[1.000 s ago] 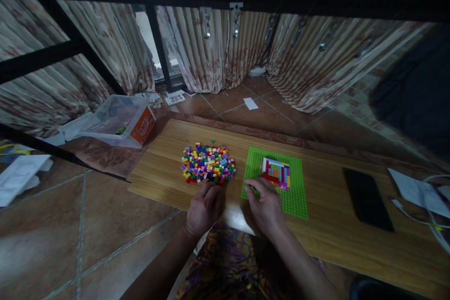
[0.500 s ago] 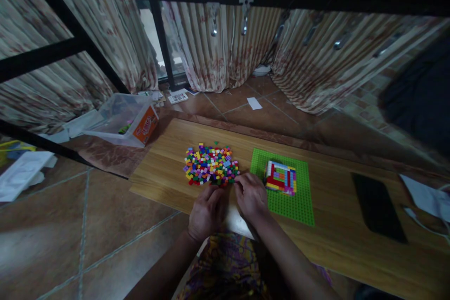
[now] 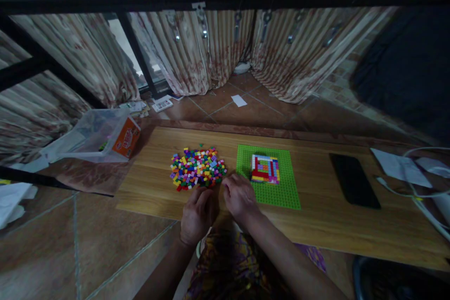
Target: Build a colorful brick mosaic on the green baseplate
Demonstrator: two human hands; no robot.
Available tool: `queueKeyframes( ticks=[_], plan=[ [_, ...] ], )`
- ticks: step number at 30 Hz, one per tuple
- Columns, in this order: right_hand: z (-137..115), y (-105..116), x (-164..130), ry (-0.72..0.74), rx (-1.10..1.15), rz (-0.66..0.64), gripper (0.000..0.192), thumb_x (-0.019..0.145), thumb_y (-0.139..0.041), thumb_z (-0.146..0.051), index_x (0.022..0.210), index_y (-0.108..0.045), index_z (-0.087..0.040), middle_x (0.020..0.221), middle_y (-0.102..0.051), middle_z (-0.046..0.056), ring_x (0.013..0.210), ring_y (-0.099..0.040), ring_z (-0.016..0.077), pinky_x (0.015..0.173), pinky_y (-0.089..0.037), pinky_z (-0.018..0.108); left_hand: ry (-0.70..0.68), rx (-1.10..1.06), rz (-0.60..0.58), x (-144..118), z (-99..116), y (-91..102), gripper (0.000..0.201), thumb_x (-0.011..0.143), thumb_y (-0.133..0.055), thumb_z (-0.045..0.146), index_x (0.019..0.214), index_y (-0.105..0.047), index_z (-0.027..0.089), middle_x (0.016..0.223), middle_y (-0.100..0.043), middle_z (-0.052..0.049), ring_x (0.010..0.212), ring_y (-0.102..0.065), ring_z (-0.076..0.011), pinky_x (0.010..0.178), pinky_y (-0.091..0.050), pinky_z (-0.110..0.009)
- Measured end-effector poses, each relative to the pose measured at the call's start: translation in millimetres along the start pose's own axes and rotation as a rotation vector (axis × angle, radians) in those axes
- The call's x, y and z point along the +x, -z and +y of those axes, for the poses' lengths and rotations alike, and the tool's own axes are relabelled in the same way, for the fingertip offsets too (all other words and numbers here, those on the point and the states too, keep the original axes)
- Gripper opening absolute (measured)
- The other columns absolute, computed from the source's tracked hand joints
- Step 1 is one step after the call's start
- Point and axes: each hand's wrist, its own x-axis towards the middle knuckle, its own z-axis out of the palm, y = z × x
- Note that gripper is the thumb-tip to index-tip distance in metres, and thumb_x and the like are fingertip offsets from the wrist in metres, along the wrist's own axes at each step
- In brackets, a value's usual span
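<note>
- The left hand rests on the counter at the near edge of the brick pile, fingers curled loosely together; whether they pinch a brick is too dim to tell.
- The right hand sits just right of the pile, fingers bent, apparently pinched at the pile's edge.
- Right of the pile lies the green baseplate, carrying a small brick square.
- Farther right of the pile lies a dark phone.

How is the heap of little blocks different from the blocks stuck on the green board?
The loose pile of blocks lies jumbled straight on the wooden board; the built square sits on the green baseplate. The pile is wider and ragged; the square is smaller, in neat rows. Both hands, left hand and right hand, are by the pile, not the square. Both are many-coloured.
</note>
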Motion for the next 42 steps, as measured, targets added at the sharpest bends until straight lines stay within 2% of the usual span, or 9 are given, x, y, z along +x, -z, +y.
queueKeyframes(
  ticks=[3,10,13,17,24,29,35,42],
  plan=[
    [4.1,10.6,-18.7,-0.013,0.173,0.083,0.026,0.087,-0.047,-0.011,0.104,-0.066,-0.018,0.091,-0.064,0.008,0.089,-0.057,0.0223,0.081,-0.046,0.034,-0.012,0.018,-0.006,0.4,-2.0,-0.5,0.015,0.09,-0.051,0.017,0.102,-0.06,0.019,0.097,-0.061,-0.007,0.091,-0.062,-0.0169,0.079,-0.054,-0.027],
    [40.8,45.4,-69.9,-0.24,0.42,0.278,0.021,0.093,-0.048,-0.022,0.101,-0.067,-0.022,0.095,-0.066,0.006,0.089,-0.062,0.0184,0.079,-0.05,0.032,-0.013,0.044,-0.003,1.1,-4.9,-2.8,0.014,0.089,-0.052,0.017,0.099,-0.062,0.018,0.099,-0.061,-0.007,0.093,-0.062,-0.017,0.081,-0.053,-0.027],
    [61.6,53.2,-75.2,-0.343,0.431,0.404,0.02,0.092,-0.051,-0.028,0.1,-0.068,-0.022,0.098,-0.069,0.006,0.089,-0.065,0.0185,0.08,-0.051,0.033,-0.024,0.064,0.021,2.8,-3.3,-2.6,0.013,0.089,-0.053,0.018,0.099,-0.061,0.018,0.097,-0.061,-0.008,0.091,-0.062,-0.0171,0.079,-0.054,-0.027],
    [78.0,55.6,-67.2,-0.366,0.4,0.502,0.02,0.09,-0.054,-0.031,0.097,-0.071,-0.023,0.094,-0.072,0.005,0.085,-0.067,0.019,0.078,-0.052,0.033,-0.031,0.092,0.023,4.8,-2.1,-2.2,0.012,0.089,-0.053,0.02,0.098,-0.061,0.017,0.098,-0.061,-0.008,0.093,-0.063,-0.0181,0.079,-0.054,-0.028],
    [79.7,49.4,-52.2,-0.313,0.207,0.499,0.022,0.091,-0.052,-0.027,0.098,-0.072,-0.022,0.09,-0.073,0.007,0.084,-0.066,0.0199,0.078,-0.052,0.035,-0.05,0.109,0.023,4.8,-4.3,-3.0,0.012,0.09,-0.053,0.019,0.099,-0.059,0.017,0.096,-0.06,-0.008,0.091,-0.062,-0.0172,0.078,-0.054,-0.028],
    [79.0,45.9,-48.6,-0.333,0.145,0.479,0.022,0.092,-0.051,-0.027,0.097,-0.072,-0.022,0.088,-0.072,0.007,0.082,-0.065,0.0201,0.077,-0.051,0.034,-0.042,0.103,0.02,4.8,-3.4,-2.5,0.011,0.089,-0.054,0.017,0.099,-0.059,0.017,0.096,-0.06,-0.007,0.089,-0.062,-0.0164,0.077,-0.054,-0.027],
    [79.6,45.2,-48.9,-0.398,0.214,0.502,0.022,0.088,-0.055,-0.028,0.103,-0.07,-0.02,0.089,-0.073,0.007,0.081,-0.066,0.0207,0.077,-0.052,0.036,-0.041,0.114,0.004,5.5,-1.5,-1.6,0.012,0.089,-0.053,0.018,0.1,-0.059,0.017,0.099,-0.06,-0.008,0.092,-0.062,-0.0181,0.077,-0.054,-0.028],
    [78.3,46.2,-52.4,-0.526,0.43,0.561,0.024,0.085,-0.056,-0.032,0.099,-0.07,-0.018,0.09,-0.075,0.007,0.077,-0.068,0.019,0.074,-0.053,0.033,-0.024,0.121,0.002,5.5,0.8,-1.1,0.012,0.09,-0.051,0.02,0.098,-0.06,0.018,0.096,-0.061,-0.007,0.088,-0.062,-0.0174,0.074,-0.053,-0.027]
  ],
)
